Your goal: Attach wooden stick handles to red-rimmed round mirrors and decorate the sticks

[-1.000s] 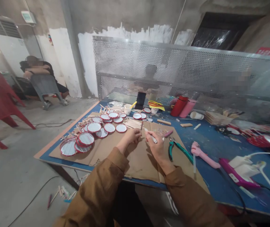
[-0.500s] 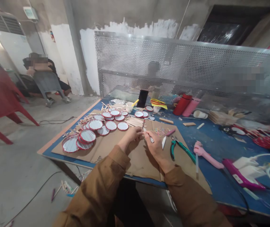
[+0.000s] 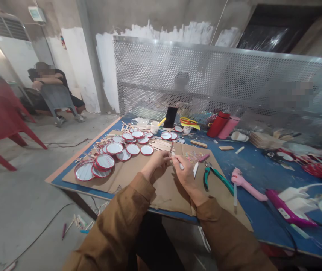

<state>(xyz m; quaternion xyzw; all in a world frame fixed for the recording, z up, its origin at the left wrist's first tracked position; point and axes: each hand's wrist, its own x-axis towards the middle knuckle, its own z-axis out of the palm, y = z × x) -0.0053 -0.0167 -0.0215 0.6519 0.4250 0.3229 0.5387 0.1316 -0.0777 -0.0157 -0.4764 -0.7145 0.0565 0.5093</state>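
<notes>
My left hand (image 3: 158,162) and my right hand (image 3: 186,171) meet over the cardboard sheet (image 3: 163,195). Between the left fingertips is a narrow stick (image 3: 172,144), most of it hidden. The right fingers are closed round a white pen-like tool (image 3: 181,166), whose tip points towards the left hand; its exact kind is unclear. Beside the right hand lie a white pen-like piece (image 3: 196,169) and green-handled pliers (image 3: 220,179). Ahead is a pile of wooden sticks (image 3: 161,144), with small coloured bands (image 3: 193,156) to its right.
Round red-rimmed discs (image 3: 105,162) pile up at the left. A pink glue gun (image 3: 245,184) and a purple power strip (image 3: 289,214) lie at the right. Behind stand a phone (image 3: 170,116), a red bottle (image 3: 218,124) and a perforated metal screen (image 3: 149,67). A person sits far left.
Both hands stay together in nearly the same place, with only slight finger movement. The view has shifted very slightly; the things on the table have not moved.
</notes>
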